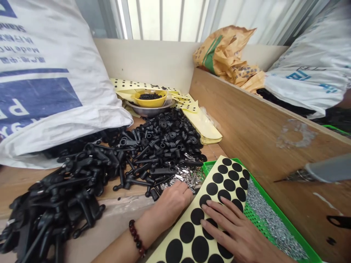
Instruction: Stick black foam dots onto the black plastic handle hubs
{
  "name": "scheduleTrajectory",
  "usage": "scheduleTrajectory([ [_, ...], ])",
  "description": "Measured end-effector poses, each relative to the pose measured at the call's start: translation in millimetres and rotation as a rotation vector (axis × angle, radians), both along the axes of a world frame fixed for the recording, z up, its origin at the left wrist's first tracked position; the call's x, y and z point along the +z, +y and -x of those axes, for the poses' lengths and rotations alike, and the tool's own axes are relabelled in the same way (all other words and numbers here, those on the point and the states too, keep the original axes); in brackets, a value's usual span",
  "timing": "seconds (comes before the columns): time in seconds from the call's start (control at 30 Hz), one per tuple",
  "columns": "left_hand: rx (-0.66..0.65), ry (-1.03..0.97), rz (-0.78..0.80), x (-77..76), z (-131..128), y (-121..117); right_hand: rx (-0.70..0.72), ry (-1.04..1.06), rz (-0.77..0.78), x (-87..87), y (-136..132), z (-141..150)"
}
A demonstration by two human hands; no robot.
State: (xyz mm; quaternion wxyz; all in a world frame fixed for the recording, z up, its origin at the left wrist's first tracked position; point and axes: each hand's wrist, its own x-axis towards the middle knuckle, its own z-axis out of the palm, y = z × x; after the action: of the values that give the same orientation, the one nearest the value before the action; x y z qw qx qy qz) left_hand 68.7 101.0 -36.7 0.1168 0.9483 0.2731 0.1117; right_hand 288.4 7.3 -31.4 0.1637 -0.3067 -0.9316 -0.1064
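Observation:
My right hand [233, 226] lies with its fingers stretched out on a pale yellow sheet of round black stickers [197, 217]. To its left is my left hand [174, 201], fingers curled downward, between the sheet's left edge and a pile of small shiny metal clips [189, 175]. The curled fingertips are hidden, so I cannot see what they hold. A beaded bracelet [136, 235] circles the left wrist. Beneath the sheet's right side sits a green plastic basket [287, 228] with many small silvery metal parts [270, 212].
Black plastic crank handles [82, 171] and small black round parts [172, 135] spread over the table. A yellow bowl [150, 102] rests on a metal bowl beside yellow sheets [204, 126]. A large white sack [55, 73] stands left; a wooden partition [246, 120] and a pointed tool [323, 170] are right.

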Motion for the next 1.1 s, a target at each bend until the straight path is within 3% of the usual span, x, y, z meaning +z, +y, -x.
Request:
scheduleTrajectory([
  [0.23, 0.071, -0.124, 0.097, 2.2, 6.0, 23.3, -0.052, -0.037, 0.098, -0.2, -4.2, 0.6],
  [0.33, 0.045, -0.127, 0.108, 1.3, 5.4, 26.2, -0.050, -0.008, 0.101, -0.1, -4.7, 2.3],
  [0.53, -0.128, -0.053, 0.083, 6.8, -1.0, 5.2, -0.061, -0.010, 0.094, -4.8, -6.8, -1.5],
  [0.67, -0.162, 0.035, 0.014, 14.8, -4.6, -3.3, -0.052, -0.032, 0.076, -2.5, -8.2, -3.7],
  [0.9, -0.208, 0.162, -0.200, 4.7, -15.9, -20.8, 0.006, -0.011, -0.166, 8.0, -0.2, 3.0],
  [0.97, -0.186, 0.161, -0.180, 3.1, -15.0, -22.3, 0.028, -0.008, -0.200, 7.0, 2.9, 3.3],
  [1.1, 0.017, 0.112, -0.057, 8.7, -7.0, -6.1, 0.061, 0.002, -0.240, 8.3, 8.7, 2.8],
])
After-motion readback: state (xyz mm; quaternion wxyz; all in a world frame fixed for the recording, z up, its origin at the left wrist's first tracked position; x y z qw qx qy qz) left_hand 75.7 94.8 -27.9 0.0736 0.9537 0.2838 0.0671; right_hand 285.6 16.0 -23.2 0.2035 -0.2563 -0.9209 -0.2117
